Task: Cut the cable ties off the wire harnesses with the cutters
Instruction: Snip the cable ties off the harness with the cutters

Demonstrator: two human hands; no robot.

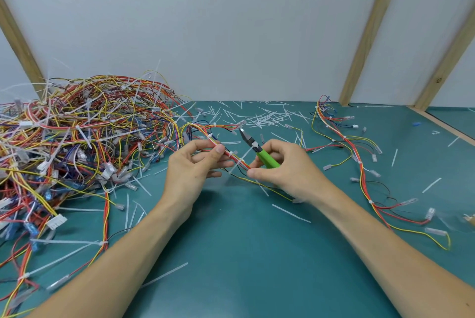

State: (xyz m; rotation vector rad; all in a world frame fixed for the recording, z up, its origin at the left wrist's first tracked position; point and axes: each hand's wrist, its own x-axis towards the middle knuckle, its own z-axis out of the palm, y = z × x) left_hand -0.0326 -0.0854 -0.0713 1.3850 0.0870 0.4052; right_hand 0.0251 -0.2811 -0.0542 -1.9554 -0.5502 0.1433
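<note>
Countless cut ties (pixel 267 116) across green mat (pixel 244 253)

Both forearms reach in, bare. Left hand (pixel 191 163) pinching thumb to fingers, palm right. Right hand (pixel 280 163) curled, thumb and forefinger pinched, knuckles up.

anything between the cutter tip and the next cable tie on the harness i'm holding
Nothing visible. The cutters in the right hand point up and away, tip in open air. The cable tie sits exposed on the harness between the left hand and the right.
</note>
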